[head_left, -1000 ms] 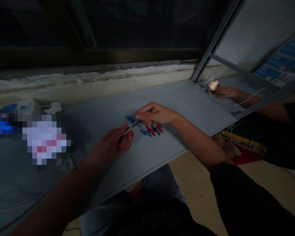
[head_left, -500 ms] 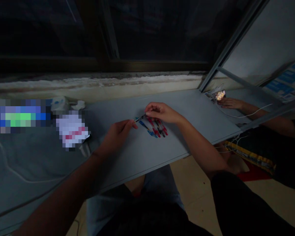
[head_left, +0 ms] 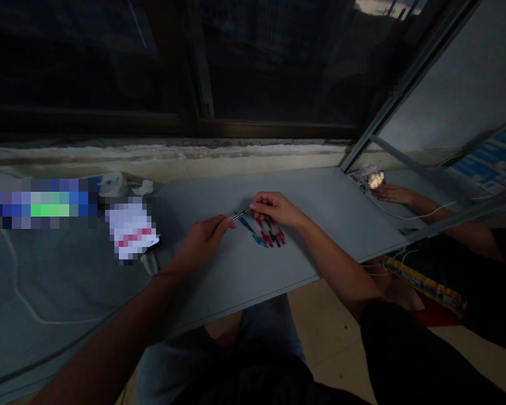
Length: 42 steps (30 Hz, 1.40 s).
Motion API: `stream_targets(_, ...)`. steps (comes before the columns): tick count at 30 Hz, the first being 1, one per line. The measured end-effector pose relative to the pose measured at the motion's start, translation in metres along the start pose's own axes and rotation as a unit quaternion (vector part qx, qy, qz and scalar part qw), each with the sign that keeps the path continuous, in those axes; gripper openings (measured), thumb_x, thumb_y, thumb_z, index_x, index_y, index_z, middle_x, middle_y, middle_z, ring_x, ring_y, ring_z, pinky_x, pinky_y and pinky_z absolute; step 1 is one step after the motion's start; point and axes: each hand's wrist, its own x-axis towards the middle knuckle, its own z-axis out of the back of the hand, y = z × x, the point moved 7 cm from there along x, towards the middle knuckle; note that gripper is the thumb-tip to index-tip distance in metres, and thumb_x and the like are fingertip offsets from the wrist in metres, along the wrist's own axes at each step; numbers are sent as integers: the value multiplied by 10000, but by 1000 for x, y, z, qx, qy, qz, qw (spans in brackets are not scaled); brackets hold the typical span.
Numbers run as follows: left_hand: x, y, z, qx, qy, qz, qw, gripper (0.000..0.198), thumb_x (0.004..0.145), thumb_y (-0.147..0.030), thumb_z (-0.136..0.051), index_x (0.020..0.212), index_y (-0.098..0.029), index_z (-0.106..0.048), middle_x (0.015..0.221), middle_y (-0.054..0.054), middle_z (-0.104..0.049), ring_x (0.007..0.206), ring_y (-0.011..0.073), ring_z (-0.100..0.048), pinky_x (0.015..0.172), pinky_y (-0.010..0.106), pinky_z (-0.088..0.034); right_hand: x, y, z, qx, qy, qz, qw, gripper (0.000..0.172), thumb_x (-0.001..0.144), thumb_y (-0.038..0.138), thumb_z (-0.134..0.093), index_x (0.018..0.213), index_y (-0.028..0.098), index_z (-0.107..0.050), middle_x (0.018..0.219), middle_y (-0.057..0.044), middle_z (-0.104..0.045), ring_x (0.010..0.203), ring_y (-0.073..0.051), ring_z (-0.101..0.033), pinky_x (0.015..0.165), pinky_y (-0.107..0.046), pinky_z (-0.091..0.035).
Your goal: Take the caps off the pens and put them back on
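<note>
A big window point(head_left: 278, 67) with dark glass stands at the back, and a dusty white ledge point(head_left: 160, 153) runs under it. A grey counter point(head_left: 333, 191) sits below the ledge. A tall mirror point(head_left: 468, 84) with a metal frame leans at the right, and blue signs point(head_left: 484, 163) show in it. At the left lie a blurry blue and green thing point(head_left: 37, 202) and a blurry white and pink thing point(head_left: 130, 230). A thin white cord point(head_left: 17, 275) curves along a grey-blue cloth point(head_left: 67, 281). Down low, there is a tan floor point(head_left: 337, 343), a yellow strip point(head_left: 425, 284) and something red point(head_left: 438, 318).
</note>
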Motion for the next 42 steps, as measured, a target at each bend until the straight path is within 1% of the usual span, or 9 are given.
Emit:
stream_targets(3, 1, 3, -1, -2, 7, -10, 1000, 477, 1017, -547, -402, 1034, -186, -711, 817, 26, -710, 707, 184, -598, 726, 286, -461, -1, 4, 1, 26, -22, 18, 999, 359, 801, 399, -818, 1020, 159, -666, 638, 61, -613, 554, -84, -516, 547, -201, -387)
stream_targets(8, 3, 6, -2, -2, 18, -24, 1000, 419, 1017, -545, -457, 1133, -205, -672, 886, 32, -754, 738, 189, -650, 751, 295, -499, -3, 5, -2, 74, -51, 3, 996, 332, 760, 404, -851, 920, 165, -685, 720, 28, -667, 598, -99, -572, 620, -237, -473)
stream_targets(13, 2, 5, -2, 10, 27, -38, 999, 380, 1021, -507, -466, 1128, -209, -676, 1001, 69, -774, 834, 213, -692, 825, 334, -521, -3, 4, 0, 136, -87, 14, 987, 329, 667, 292, -919, 904, 182, -719, 962, -30, -771, 769, -115, -663, 756, -251, -525)
stream_targets(16, 2, 1, -2, 14, 36, -45, 998, 353, 1037, -464, -441, 1055, -210, -685, 898, 50, -749, 814, 211, -684, 808, 331, -513, -3, 3, 0, 180, -76, 3, 981, 310, 616, 213, -932, 835, 181, -715, 943, -26, -773, 842, -123, -690, 829, -261, -537)
stream_targets(20, 0, 0, -4, 8, 34, -47, 998, 344, 1040, -452, -439, 986, -206, -674, 742, 8, -663, 703, 190, -639, 730, 309, -482, -3, 2, 5, 237, -80, -14, 968, 332, 545, 139, -933, 763, 175, -685, 898, -16, -760, 804, -109, -680, 800, -247, -541)
stream_targets(25, -2, 5, -10, -9, 27, -47, 999, 320, 1040, -442, -456, 1081, -213, -677, 695, -21, -627, 641, 169, -604, 670, 286, -456, -5, 7, 14, 206, -114, 12, 972, 336, 607, 201, -943, 861, 180, -725, 921, -22, -769, 749, -105, -670, 769, -260, -554)
stream_targets(31, -3, 10, -13, -21, 17, -35, 999, 295, 1043, -427, -453, 1031, -203, -644, 696, -39, -611, 594, 136, -551, 597, 258, -415, -7, 14, 31, 154, -146, 69, 975, 303, 675, 212, -927, 908, 176, -737, 938, -29, -775, 788, -101, -679, 795, -253, -546)
stream_targets(38, -6, -1, -23, -32, 9, -31, 999, 280, 1049, -421, -454, 965, -212, -620, 682, -49, -585, 570, 127, -522, 595, 260, -402, 1, 2, 19, 132, -105, 42, 985, 311, 663, 251, -937, 891, 154, -748, 941, -59, -806, 702, -91, -650, 726, -252, -531)
stream_targets(42, -10, -10, -26, -39, -1, -34, 999, 286, 1054, -409, -449, 923, -215, -613, 696, -44, -589, 585, 126, -528, 622, 262, -413, -2, 5, 14, 122, -73, 40, 989, 297, 686, 272, -936, 889, 162, -750, 949, -65, -817, 736, -101, -685, 747, -248, -544)
